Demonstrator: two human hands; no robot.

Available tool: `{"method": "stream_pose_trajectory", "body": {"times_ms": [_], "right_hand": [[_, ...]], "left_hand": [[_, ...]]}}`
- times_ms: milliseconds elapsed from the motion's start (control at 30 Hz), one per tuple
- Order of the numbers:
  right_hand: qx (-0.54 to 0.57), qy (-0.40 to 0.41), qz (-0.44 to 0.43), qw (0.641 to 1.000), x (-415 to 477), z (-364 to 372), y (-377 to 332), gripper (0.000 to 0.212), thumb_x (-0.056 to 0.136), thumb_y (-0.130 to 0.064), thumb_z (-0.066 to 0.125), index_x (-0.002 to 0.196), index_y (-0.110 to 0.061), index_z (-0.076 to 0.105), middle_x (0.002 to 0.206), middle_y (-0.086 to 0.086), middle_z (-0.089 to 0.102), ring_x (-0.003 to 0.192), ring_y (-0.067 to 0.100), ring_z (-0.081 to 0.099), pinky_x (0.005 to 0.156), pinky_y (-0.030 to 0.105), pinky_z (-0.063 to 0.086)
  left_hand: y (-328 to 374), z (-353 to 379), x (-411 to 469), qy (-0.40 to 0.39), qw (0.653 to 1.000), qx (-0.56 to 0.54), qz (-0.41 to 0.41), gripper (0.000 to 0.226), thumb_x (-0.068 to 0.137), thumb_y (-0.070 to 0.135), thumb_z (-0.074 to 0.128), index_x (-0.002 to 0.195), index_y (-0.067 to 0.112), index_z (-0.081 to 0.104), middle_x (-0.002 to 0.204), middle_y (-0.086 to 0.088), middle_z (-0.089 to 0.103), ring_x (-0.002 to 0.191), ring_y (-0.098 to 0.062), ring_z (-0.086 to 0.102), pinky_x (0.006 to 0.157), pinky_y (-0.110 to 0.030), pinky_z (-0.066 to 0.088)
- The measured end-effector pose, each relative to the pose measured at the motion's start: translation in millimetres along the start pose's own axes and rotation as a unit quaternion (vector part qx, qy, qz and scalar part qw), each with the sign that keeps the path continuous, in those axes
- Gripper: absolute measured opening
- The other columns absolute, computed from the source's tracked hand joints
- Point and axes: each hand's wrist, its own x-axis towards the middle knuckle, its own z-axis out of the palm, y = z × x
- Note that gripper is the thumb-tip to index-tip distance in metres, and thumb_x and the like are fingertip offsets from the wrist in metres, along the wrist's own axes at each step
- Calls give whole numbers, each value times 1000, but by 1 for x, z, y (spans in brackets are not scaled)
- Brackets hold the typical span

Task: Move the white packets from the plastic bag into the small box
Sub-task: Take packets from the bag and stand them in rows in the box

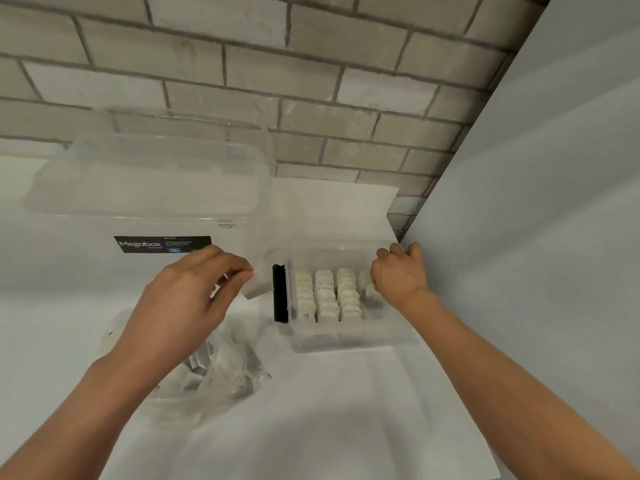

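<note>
The small clear box (349, 336) sits right of centre on the white table, with a black latch (280, 294) on its left side. Rows of white packets (327, 294) stand upright inside it. My left hand (187, 299) pinches one white packet (259, 285) just left of the box, above the crumpled clear plastic bag (211, 372), which holds more packets. My right hand (398, 275) rests curled over the box's far right corner, fingers on the rim; whether it grips a packet is hidden.
A large clear storage tub (149, 202) with a black Megabox label stands at the back left. A brick wall runs behind. A pale wall panel (536, 202) closes off the right side, close to the small box.
</note>
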Motion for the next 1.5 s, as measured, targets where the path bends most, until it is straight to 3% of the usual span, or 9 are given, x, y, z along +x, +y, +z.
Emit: {"method": "stream_pose_trajectory", "body": {"times_ms": [100, 200, 300, 467, 567, 733, 967, 1200, 1500], "right_hand": [[-9, 5, 2, 1000, 0, -1, -2, 11, 72, -8, 76, 79, -14, 70, 87, 4, 62, 96, 31, 57, 93, 48, 33], [0, 23, 13, 1000, -2, -6, 0, 20, 59, -9, 84, 67, -17, 67, 76, 1, 59, 84, 27, 58, 80, 40, 22], [66, 83, 48, 993, -10, -10, 14, 11, 71, -20, 82, 81, -23, 77, 89, 0, 64, 91, 26, 58, 74, 38, 16], [299, 194, 189, 915, -54, -15, 38, 29, 89, -34, 74, 112, -18, 76, 98, 10, 66, 92, 35, 60, 69, 36, 47], [320, 172, 228, 903, -76, -9, 33, 33, 90, -43, 71, 112, -19, 75, 94, 8, 64, 91, 34, 61, 65, 35, 49], [322, 151, 218, 909, -88, 1, 23, 16, 91, -29, 70, 102, -19, 77, 78, 1, 53, 73, 30, 60, 55, 30, 43], [354, 162, 220, 895, -91, 3, 20, 21, 92, -22, 69, 112, -19, 76, 79, 0, 43, 63, 24, 45, 56, 29, 35], [374, 166, 220, 885, -91, 7, 20, 23, 93, -23, 68, 114, -19, 75, 81, 0, 44, 65, 21, 44, 56, 27, 37], [378, 172, 221, 883, -91, 7, 21, 20, 91, -23, 69, 109, -17, 76, 81, 5, 52, 67, 27, 55, 56, 32, 47]], "left_hand": [[2, 9, 4, -13, 1000, -7, 8, 24, 95, 47, 46, 95, 35, 67, 86, 18, 58, 73, -6, 60, 62, -39, 55], [5, 19, 12, -25, 999, -8, 27, 27, 96, 48, 44, 97, 35, 68, 87, 18, 59, 72, -5, 59, 61, -38, 55], [11, 29, 23, -40, 998, -18, 45, 25, 97, 45, 47, 98, 34, 70, 88, 17, 59, 69, -6, 60, 61, -36, 54], [38, 47, 52, -87, 992, -14, 93, 20, 98, 41, 54, 101, 32, 73, 93, 17, 62, 73, -5, 61, 61, -38, 55], [64, 69, 72, -125, 985, 11, 116, 16, 99, 39, 56, 100, 34, 71, 93, 17, 63, 75, -5, 58, 62, -35, 54], [88, 126, 98, -228, 965, 17, 129, 15, 99, 34, 57, 101, 30, 71, 91, 15, 59, 82, -9, 53, 69, -33, 51], [89, 192, 116, -330, 942, 9, 64, 12, 94, 28, 62, 96, 29, 74, 99, 8, 72, 93, -17, 64, 81, -40, 56], [89, 228, 123, -366, 927, 73, 35, 15, 90, 24, 60, 92, 29, 74, 99, 6, 69, 89, -21, 65, 76, -36, 57], [88, 246, 124, -353, 922, 153, 33, 20, 95, 27, 56, 108, 26, 71, 112, -3, 65, 95, -26, 63, 71, -32, 47]]}}
